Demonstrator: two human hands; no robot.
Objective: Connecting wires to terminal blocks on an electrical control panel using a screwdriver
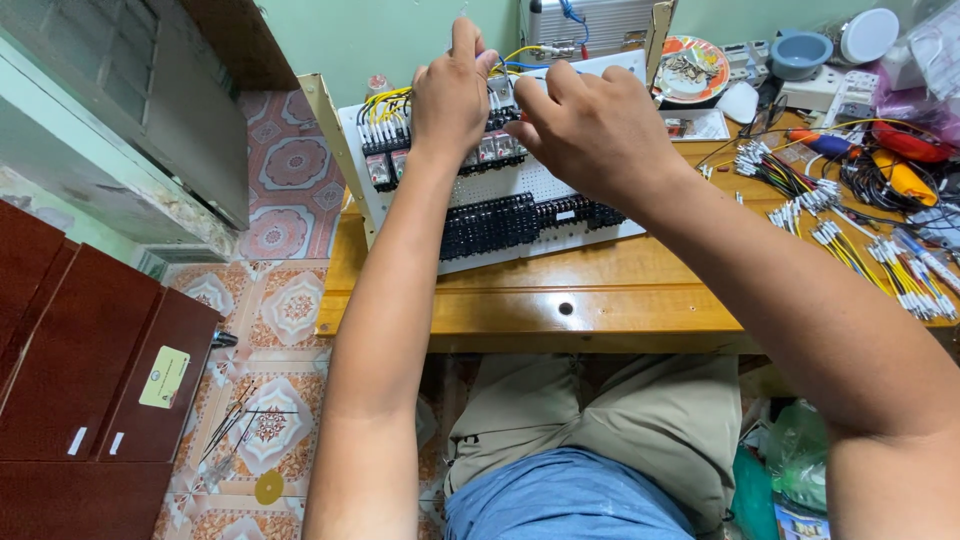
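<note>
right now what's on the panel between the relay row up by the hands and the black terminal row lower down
In the head view, a bare strip of white perforated panel separates the relay row from the black terminal row. The left hand and right hand work above it.

A wooden surface (600, 290) carries a white perforated panel (520, 205) propped at a tilt — beside it lie bundles of cut wires (850, 235), a patterned plate (692, 68), a blue bowl (800, 52) and an orange-handled tool (900, 178).
</note>
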